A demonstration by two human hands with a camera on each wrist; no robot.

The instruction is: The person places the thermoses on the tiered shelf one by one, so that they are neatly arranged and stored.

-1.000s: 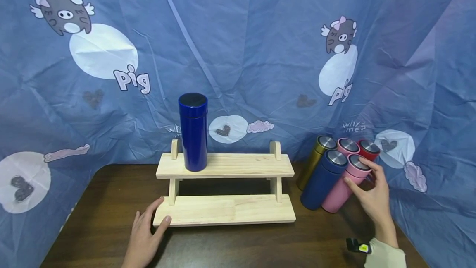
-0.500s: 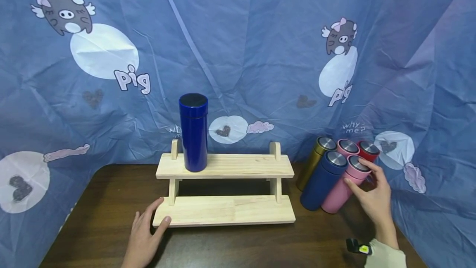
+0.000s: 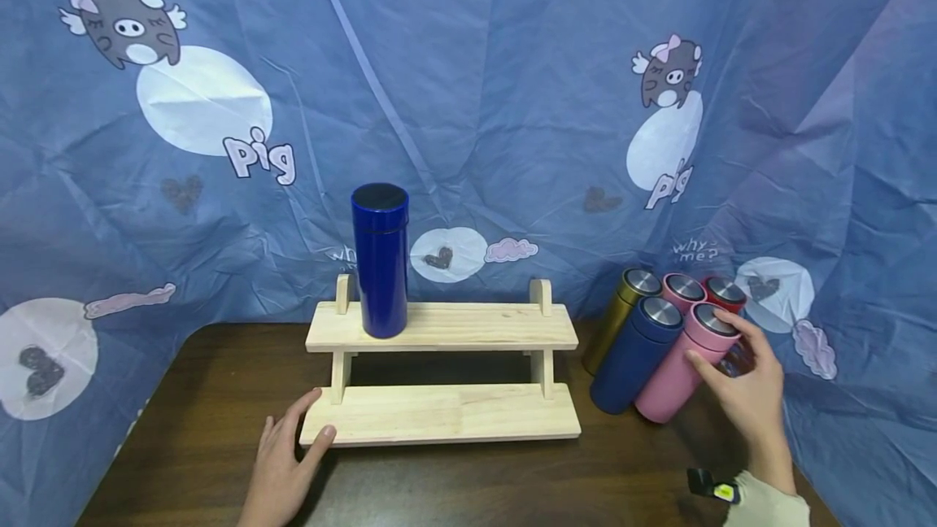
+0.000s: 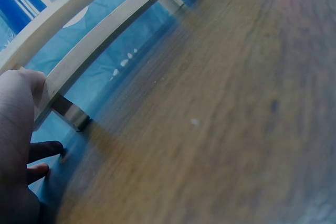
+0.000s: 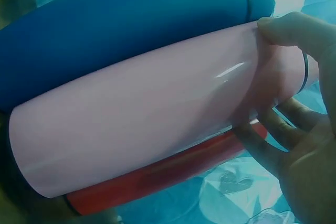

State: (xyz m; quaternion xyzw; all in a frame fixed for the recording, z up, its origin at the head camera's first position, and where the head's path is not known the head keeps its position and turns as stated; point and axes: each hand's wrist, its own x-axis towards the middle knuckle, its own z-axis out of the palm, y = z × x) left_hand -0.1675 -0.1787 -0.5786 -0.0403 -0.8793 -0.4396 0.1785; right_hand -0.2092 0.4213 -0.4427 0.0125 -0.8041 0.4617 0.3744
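At the right, my right hand (image 3: 754,389) grips a pink thermos bottle (image 3: 672,381) near its top, thumb on the near left side and fingers round the far side. The right wrist view shows that thumb and fingers around the pink body. Against it stands a navy thermos bottle (image 3: 631,368). My left hand (image 3: 281,466) holds the left end of a two-tier wooden display rack (image 3: 446,413), thumb at the lower board's front corner and forefinger at its back. On the upper board, left of centre, a glossy blue thermos bottle (image 3: 381,275) stands upright.
Behind the gripped bottle, a gold bottle (image 3: 613,328), another pink bottle (image 3: 686,289) and a red bottle (image 3: 725,293) stand close together. The brown wooden table (image 3: 468,482) ends at a blue printed curtain (image 3: 468,104) behind and beside it.
My right hand and the pink bottle's top have shifted slightly right, a little away from the navy bottle. My left hand, the rack and the blue bottle stay put.
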